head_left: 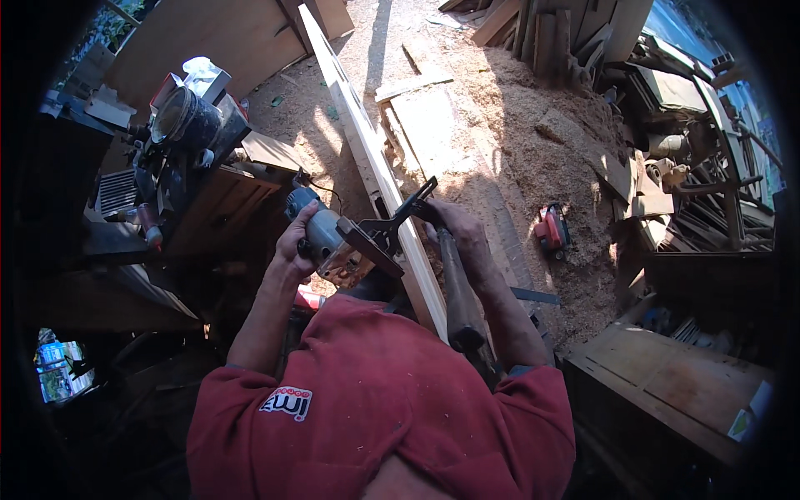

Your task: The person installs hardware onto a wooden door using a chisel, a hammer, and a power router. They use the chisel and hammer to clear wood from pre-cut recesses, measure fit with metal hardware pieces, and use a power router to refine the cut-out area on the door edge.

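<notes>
My left hand (293, 242) is closed around the grey-blue body of a router (323, 230), which has a black side knob and a plate-like base. Fixed at its right side is a dark guide (375, 247) with a black forked bracket. My right hand (463, 237) grips a wooden-handled hammer (460, 292) high up, close to the black bracket; the handle points down toward my body. The hammer's head is mostly hidden by the fingers. Beneath both tools runs a long pale timber beam (367, 137), with dark slots cut in it.
Wood shavings (533, 142) cover the ground, where a red power tool (552, 228) lies at right. A cluttered bench with a dark bucket (185, 117) stands at left. Scrap timber (708, 183) is heaped at far right, above a wooden panel (667, 375).
</notes>
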`<state>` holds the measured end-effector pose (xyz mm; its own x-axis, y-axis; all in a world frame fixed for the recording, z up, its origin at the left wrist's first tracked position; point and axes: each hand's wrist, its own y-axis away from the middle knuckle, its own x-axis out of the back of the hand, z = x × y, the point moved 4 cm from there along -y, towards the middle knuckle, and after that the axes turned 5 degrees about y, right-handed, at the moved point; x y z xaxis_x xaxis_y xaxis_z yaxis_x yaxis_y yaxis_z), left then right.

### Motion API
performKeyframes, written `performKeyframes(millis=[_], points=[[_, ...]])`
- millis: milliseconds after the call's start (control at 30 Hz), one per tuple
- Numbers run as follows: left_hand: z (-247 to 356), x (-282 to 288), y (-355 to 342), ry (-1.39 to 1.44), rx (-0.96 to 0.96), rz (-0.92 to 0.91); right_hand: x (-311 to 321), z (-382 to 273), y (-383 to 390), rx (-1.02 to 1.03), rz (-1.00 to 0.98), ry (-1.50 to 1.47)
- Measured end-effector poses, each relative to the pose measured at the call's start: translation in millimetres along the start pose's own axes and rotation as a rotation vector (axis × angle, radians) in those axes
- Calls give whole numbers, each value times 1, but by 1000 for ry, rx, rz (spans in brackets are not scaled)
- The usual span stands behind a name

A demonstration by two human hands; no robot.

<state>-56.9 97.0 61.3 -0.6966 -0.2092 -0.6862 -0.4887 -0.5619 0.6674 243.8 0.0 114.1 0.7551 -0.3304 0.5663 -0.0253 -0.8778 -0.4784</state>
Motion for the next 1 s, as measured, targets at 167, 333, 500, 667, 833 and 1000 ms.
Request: performKeyframes(millis=[167, 333, 500, 667, 833, 1000], points=[[2, 19, 9, 5, 52, -45, -20, -7, 2, -78, -151, 37], [12, 28, 8, 17, 110, -78, -25, -11, -5, 24, -133, 152], [16, 14, -8, -78, 11, 94, -1, 3, -17, 182, -221, 245], [34, 35, -8, -132, 4, -60, 3, -6, -58, 591, -367, 633], [32, 3, -5, -69, -129, -27, 43, 20, -67, 584, -200, 454], [55, 12, 10, -91, -169, -100, 4, 178, 61, -380, -16, 309]])
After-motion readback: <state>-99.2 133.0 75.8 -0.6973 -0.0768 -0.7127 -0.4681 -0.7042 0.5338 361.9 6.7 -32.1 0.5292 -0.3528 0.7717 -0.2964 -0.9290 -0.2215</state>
